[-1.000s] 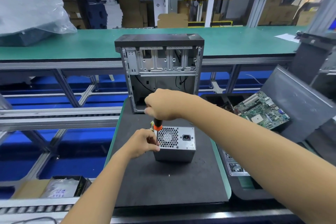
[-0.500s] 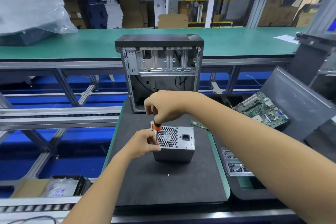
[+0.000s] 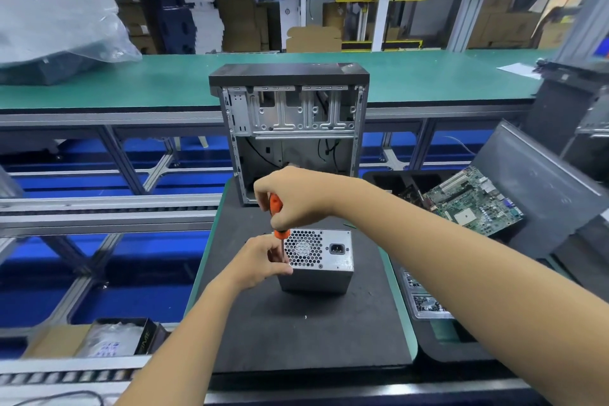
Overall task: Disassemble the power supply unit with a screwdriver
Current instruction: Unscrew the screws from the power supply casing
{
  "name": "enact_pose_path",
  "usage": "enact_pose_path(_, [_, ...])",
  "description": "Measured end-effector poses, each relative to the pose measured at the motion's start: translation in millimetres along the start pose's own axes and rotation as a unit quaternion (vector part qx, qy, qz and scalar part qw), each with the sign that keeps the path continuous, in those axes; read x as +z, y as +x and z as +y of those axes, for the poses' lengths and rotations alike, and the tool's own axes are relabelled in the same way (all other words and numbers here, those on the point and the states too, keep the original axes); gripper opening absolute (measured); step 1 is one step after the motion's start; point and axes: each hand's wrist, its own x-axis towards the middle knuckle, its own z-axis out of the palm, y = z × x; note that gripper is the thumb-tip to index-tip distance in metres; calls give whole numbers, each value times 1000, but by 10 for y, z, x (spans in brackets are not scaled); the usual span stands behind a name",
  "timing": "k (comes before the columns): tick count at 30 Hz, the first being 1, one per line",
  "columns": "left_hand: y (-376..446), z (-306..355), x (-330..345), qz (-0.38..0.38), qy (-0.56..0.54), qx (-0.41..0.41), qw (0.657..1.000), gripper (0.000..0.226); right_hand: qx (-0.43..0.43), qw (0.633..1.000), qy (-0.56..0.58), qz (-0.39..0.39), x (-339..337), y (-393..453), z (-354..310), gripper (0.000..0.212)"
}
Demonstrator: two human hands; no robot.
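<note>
1. Gripping the orange-handled screwdriver (image 3: 276, 212), the right hand (image 3: 296, 198) stands over the grey metal power supply box (image 3: 318, 260), at six o'clock of the open black computer case (image 3: 290, 128).
2. The left hand (image 3: 260, 262) clamps the box's nine-o'clock edge; the person should keep the shaft upright and press firmly.

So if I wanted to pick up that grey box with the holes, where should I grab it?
Probably by the two plain side walls of the power supply unit, coming down from above. It stands upright on the black mat, and its top face has the fan grille and socket, so pinch the flat sides instead.
</note>
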Motion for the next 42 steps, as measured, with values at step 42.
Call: enact_pose_path(42, [167,-800,-163,97,84,-158,979,18,243,949,73,-186,909,369,752,5])
